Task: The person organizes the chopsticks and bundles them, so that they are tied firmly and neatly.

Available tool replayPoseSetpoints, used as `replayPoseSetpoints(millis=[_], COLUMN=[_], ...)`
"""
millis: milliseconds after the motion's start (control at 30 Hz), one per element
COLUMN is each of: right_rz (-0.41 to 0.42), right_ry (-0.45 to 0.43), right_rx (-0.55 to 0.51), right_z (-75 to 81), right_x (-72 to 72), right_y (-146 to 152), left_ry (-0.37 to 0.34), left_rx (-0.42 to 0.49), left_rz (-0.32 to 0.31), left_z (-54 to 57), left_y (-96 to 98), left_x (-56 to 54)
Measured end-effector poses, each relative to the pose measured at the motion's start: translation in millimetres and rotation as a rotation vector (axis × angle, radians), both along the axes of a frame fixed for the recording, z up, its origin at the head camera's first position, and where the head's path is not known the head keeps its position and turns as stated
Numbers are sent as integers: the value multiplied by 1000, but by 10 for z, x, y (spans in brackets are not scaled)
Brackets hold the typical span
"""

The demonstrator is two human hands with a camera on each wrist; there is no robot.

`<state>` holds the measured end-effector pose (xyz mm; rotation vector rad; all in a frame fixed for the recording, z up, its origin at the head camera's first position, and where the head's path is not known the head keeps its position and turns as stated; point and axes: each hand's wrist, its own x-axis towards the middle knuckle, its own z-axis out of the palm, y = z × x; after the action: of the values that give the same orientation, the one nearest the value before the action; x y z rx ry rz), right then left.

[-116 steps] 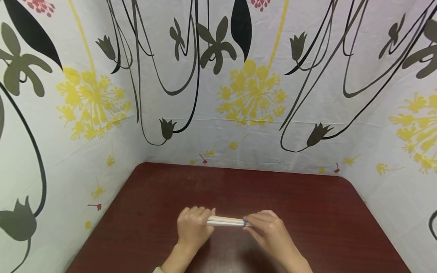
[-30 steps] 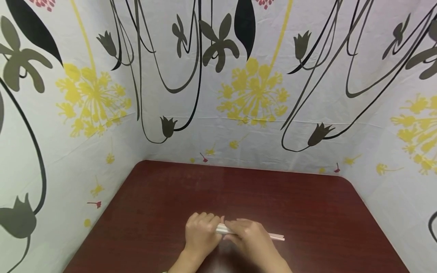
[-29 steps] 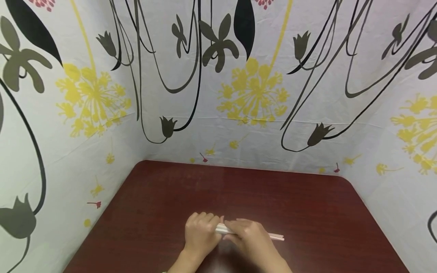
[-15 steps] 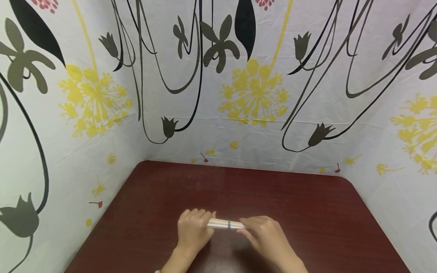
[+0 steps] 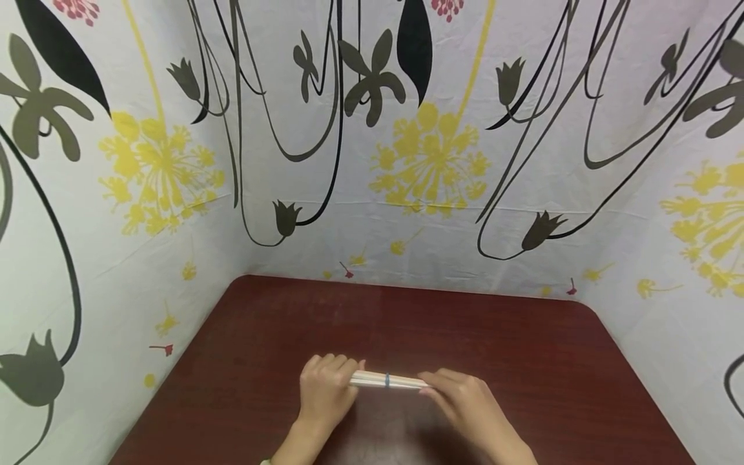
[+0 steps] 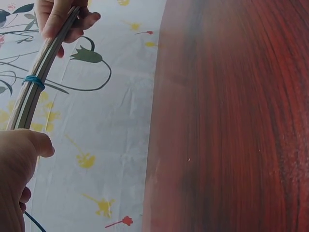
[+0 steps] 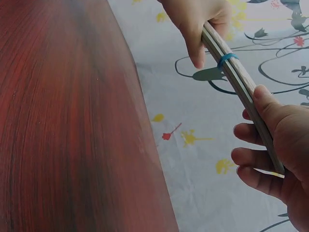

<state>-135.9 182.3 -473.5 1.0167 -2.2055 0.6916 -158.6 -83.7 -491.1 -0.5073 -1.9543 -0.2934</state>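
A bundle of pale wooden chopsticks is held level between my two hands above the table. Around its middle sits a blue rubber band, wound in a few turns as the left wrist view shows. My left hand grips one end in a fist. At the other end my right hand pinches the sticks between thumb and fingers. In the right wrist view, the thumb lies along the bundle and the fingers curl loosely beneath it. The band touches neither hand.
Below the hands is a dark red wood-grain table with rounded far corners. White cloth printed with flowers and stems hangs close behind it and along both sides.
A second ago my right hand covered the band close to my left hand, with stick ends sticking out past it. It has since slid right to the end, and the band shows between the hands.
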Motion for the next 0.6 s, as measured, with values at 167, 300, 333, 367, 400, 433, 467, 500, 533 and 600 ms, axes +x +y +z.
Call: replayPoseSetpoints(millis=[167,300,333,367,400,433,467,500,533,600], right_rz=[-4,-29,-32,-34,-36,-34,-29,-23,-16,3], right_ry=[-3,29,39,45,42,38,31,19,8,-11], right_rx=[-3,7,9,11,13,11,6,-2,-10,-33], right_z=[-22,-28,-28,-26,-25,-24,-23,-23,-24,-24], right_x=[1,-15,-20,-25,-28,-32,-33,-36,-38,-44], right_y=[-7,-24,-26,-26,-23,-19,-13,-5,3,19], left_ry=[-1,-8,-14,-19,-24,-29,-34,-37,-39,-41], left_rx=[-11,-9,-8,-10,-12,-13,-13,-12,-10,-7], left_rz=[2,5,3,2,-1,-5,-9,-14,-19,-29], left_z=[-15,-25,-25,-24,-20,-17,-13,-8,-2,10], left_y=[-24,-40,-43,-46,-48,-50,-53,-56,-60,-72], left_x=[-5,-18,-21,-24,-26,-27,-27,-26,-23,-18])
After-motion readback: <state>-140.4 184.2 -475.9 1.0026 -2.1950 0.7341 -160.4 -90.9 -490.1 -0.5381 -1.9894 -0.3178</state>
